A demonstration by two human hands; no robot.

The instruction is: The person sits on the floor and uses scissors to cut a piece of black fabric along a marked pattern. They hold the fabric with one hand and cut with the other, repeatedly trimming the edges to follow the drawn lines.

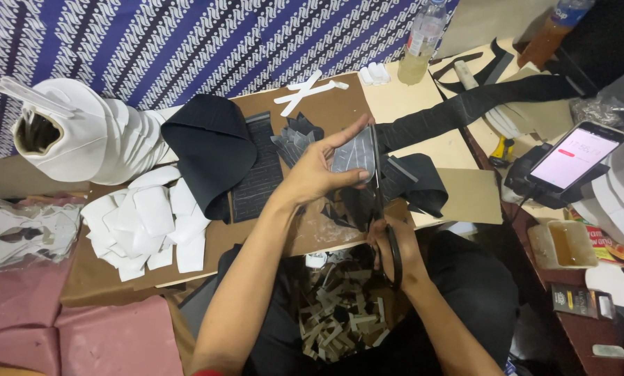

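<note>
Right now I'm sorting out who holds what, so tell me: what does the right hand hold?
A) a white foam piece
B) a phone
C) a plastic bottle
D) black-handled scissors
D: the right hand grips the black-handled scissors, whose blades point up at the grey piece pinched by the left hand.

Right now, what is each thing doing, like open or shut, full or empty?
Scissors: blades up, cutting into the grey piece.
Grey piece: held up in the left hand.
Right hand: grip closed on the scissor handles.
Phone: screen lit, propped up.
Clear bottle: upright, partly full of pale liquid.
White cut pieces: piled loose on the board.
</note>
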